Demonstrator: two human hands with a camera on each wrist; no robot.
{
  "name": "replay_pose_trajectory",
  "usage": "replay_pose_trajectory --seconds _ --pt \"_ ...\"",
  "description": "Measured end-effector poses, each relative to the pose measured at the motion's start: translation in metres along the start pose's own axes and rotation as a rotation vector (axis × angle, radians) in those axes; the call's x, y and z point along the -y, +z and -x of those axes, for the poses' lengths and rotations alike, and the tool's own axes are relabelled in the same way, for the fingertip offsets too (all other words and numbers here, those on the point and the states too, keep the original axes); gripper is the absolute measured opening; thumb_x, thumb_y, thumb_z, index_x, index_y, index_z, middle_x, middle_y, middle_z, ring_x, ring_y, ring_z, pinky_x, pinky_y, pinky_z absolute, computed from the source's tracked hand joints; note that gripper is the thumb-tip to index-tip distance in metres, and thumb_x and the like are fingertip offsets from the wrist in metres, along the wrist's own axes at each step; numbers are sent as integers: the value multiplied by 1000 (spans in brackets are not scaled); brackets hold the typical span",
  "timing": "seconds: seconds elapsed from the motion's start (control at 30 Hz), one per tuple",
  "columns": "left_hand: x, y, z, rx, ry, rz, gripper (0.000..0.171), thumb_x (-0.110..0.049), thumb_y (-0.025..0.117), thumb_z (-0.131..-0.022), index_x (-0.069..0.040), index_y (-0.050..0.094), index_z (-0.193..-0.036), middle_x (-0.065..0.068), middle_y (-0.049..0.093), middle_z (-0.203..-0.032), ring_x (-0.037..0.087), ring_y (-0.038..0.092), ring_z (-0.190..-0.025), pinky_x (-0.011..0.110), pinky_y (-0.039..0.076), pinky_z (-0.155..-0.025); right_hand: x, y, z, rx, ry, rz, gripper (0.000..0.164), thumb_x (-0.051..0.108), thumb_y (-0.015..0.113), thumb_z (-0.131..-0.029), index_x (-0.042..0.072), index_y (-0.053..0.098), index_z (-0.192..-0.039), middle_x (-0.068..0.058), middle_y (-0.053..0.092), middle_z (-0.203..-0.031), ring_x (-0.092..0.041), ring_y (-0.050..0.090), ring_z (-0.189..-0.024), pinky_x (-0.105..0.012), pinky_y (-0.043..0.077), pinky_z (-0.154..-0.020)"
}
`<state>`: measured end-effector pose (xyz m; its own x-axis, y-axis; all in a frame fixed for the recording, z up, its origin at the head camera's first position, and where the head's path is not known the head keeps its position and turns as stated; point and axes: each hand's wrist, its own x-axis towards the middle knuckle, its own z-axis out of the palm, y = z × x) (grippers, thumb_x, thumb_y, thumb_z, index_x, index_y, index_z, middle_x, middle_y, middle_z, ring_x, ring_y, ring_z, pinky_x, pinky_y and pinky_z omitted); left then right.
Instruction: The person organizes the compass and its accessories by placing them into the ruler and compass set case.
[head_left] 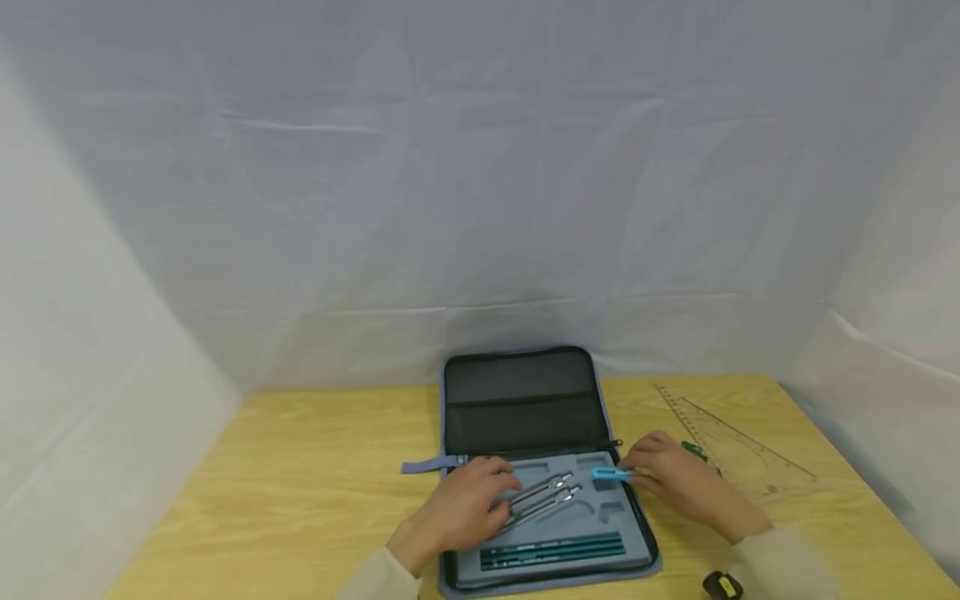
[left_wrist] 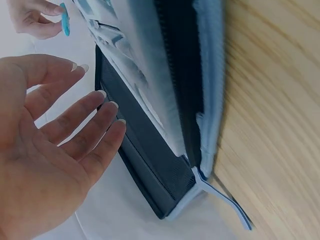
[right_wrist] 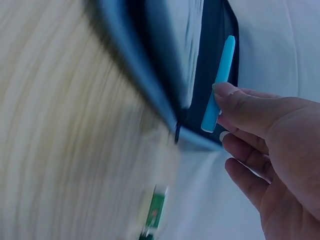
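Tbl [head_left: 315, 479]: blue item [head_left: 611, 474] in R hand [head_left: 678, 477]

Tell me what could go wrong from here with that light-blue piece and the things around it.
The right hand pinches the light-blue piece between thumb and fingers, so it might slip. The left hand overlaps the metal compasses in the head view and could nudge them. The right sleeve is close to the black-and-yellow object and may knock it.

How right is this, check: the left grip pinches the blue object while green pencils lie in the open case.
Wrong side: the right grip pinches the blue object, as the right wrist view shows, while green pencils lie in the open case.
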<state>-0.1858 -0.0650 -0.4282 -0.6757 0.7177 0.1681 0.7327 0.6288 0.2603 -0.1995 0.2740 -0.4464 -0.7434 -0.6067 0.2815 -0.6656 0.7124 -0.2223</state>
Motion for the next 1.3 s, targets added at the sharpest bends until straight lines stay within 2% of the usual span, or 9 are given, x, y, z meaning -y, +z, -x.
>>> replay_pose_trajectory --seconds 0.27,0.33,0.47,0.63,0.93,1.3 --pt "7 -5 9 -22 2 -10 22 -12 60 -91 -12 69 -111 6 60 -117 20 58 -105 41 47 -92 17 2 -13 36 -58 -41 22 11 72 -84 14 71 -106 5 62 -103 -17 53 -97 -31 50 -77" --pt "9 -6 11 -29 8 -7 22 -11 60 -91 -11 69 -111 6 60 -117 20 58 -105 40 46 -92 21 3 -14 21 -87 -43 22 11 73 -83 15 71 -105 6 62 -102 -16 53 -95 -30 50 -77" --pt "11 -5 14 -37 6 -4 22 -11 59 -91 -12 69 -110 4 61 -115 19 58 -101 34 49 -84 28 6 -16 -3 -167 -43 22 11 74 -82 16 71 -103 7 61 -101 -13 53 -93 -28 50 -76" --pt "12 -6 18 -26 -26 -12 22 -12 59 -91 -12 70 -110 2 61 -114 18 57 -102 33 48 -86 37 10 -17 29 -244 -66 22 11 73 -83 16 71 -104 8 60 -102 -12 53 -94 -26 50 -77" --pt "14 -3 23 11 -80 0 24 -16 58 -93 -15 69 -114 -1 59 -117 16 55 -103 33 47 -87 44 17 -19 76 -255 -116 22 11 73 -84 18 72 -105 9 59 -102 -11 53 -95 -24 49 -78" --pt "14 1 25 -2 -81 -9 22 -17 59 -92 -15 70 -111 -2 59 -114 14 56 -100 32 48 -85 41 23 -20 89 -238 -150 21 13 73 -83 19 73 -103 11 60 -101 -9 54 -93 -24 50 -76"
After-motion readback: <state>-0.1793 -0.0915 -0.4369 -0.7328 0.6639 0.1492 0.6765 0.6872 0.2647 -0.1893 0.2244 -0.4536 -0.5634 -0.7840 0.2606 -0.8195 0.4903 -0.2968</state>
